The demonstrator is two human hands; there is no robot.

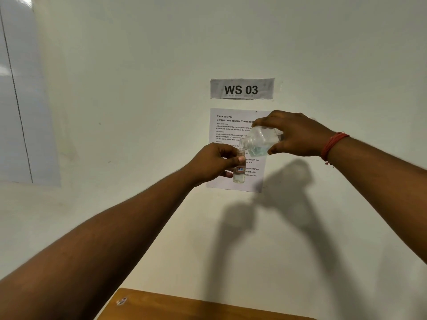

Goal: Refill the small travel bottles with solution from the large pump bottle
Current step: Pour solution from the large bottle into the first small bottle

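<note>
While held up in front of the task sheet (233,125) on the wall:
Left hand (217,161): wrapped around small travel bottle (239,173), upright, over sheet's lower half, some clear liquid inside.
Large bottle (260,143): tipped sideways, open neck just above travel bottle's mouth, at sheet's right edge.
Right hand (293,135): clasping large bottle from above; red thread bracelet (333,145) on wrist.

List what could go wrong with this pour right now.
1. The large bottle, tipped by the right hand, meets the narrow mouth of the small bottle; liquid may miss.
2. The left hand holds it in mid-air, above the wooden table, so spills would fall.
</note>
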